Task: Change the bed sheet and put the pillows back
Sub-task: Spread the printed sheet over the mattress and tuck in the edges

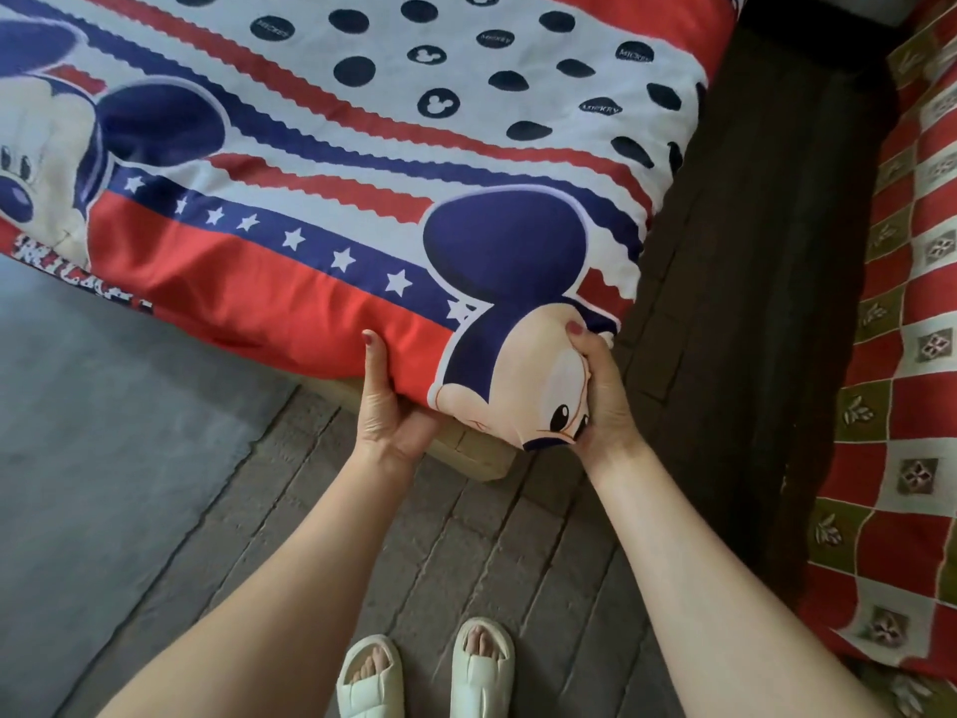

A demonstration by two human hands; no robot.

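While the cartoon-print sheet (321,163) already lies spread across the bed (466,453), its near corner isn't tucked yet. Her left hand (386,401) cups the edge from beneath, thumb on top; her right hand (603,396) has the corner bunched in a closed grip. No pillows in sight, so those remain, I'd judge.

We look down on a floor of grey-brown rectangular paving bricks (466,536) in soft, even light. To our left lies a smooth grey mat or slab (103,406). A pale wooden bed-frame corner (476,453) juts over the bricks. To our right runs a dark, shadowed gap (751,251), and beyond it hangs a red, white and olive chequered cloth (890,406).
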